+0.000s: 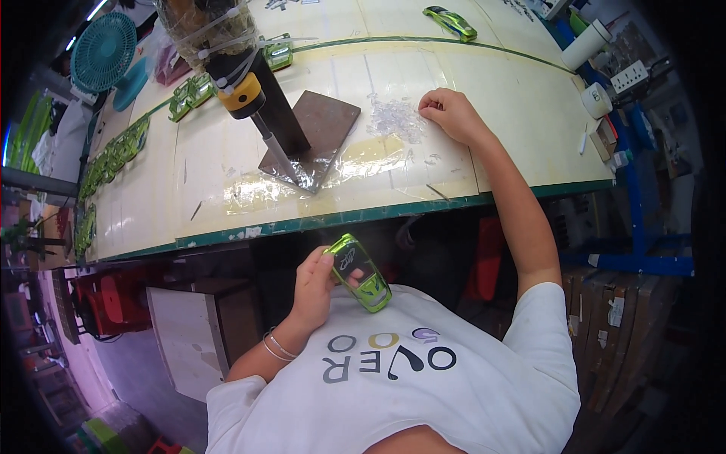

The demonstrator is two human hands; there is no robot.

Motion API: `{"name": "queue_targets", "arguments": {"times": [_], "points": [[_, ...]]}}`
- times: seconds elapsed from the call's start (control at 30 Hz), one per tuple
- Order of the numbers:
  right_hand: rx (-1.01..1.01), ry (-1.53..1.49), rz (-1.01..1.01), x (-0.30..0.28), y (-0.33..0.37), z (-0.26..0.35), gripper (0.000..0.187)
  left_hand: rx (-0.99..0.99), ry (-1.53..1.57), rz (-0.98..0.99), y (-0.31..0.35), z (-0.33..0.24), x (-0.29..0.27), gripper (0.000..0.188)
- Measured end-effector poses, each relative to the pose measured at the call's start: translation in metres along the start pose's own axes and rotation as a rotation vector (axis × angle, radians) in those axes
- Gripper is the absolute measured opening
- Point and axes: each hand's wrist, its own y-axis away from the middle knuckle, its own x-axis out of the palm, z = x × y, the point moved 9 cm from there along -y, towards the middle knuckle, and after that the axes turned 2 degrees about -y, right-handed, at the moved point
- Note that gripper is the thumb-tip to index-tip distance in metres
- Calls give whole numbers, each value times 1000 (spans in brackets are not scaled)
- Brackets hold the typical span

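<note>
In my left hand (310, 291) is a shiny green toy car body shell (368, 293) with a dark window area, tilted in front of my shirt below the table edge. My fingers wrap round its side. Out over the table, my right hand (451, 113) is closed in a pinch at the right edge of a pile of small clear plastic pieces (395, 119). Whatever lies between those fingertips is too small to make out. Left of the pile, a hand-press-like tool (246, 98) with a yellow collar and thin metal rod stands over a brown plate (327, 117).
More green car shells (113, 155) line the table's left side, and another shell (451, 23) lies at the far edge. A teal fan (104, 51) stands back left. A white power strip (629, 78) and a tape roll (597, 99) sit at the right. The table's green front edge (302, 222) runs before me.
</note>
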Motion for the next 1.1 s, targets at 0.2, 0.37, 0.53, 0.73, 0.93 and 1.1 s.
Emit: {"name": "queue_targets", "arguments": {"times": [0.2, 0.37, 0.53, 0.73, 0.93, 1.1], "points": [[-10, 159, 87, 1, -2, 9, 14, 0, -16, 3, 0, 1, -1, 27], [97, 291, 203, -1, -3, 4, 13, 10, -41, 3, 3, 2, -3, 27], [-43, 28, 26, -6, -30, 15, 17, 1, -55, 11, 4, 6, -5, 26], [-82, 134, 192, 18, -44, 17, 15, 16, -34, -29, 7, 4, -11, 26], [-34, 203, 293, 22, -42, 21, 12, 13, -40, -31, 9, 6, -13, 26], [42, 29, 236, 10, -35, 2, 13, 19, -32, -11, 10, 3, -8, 25]]}}
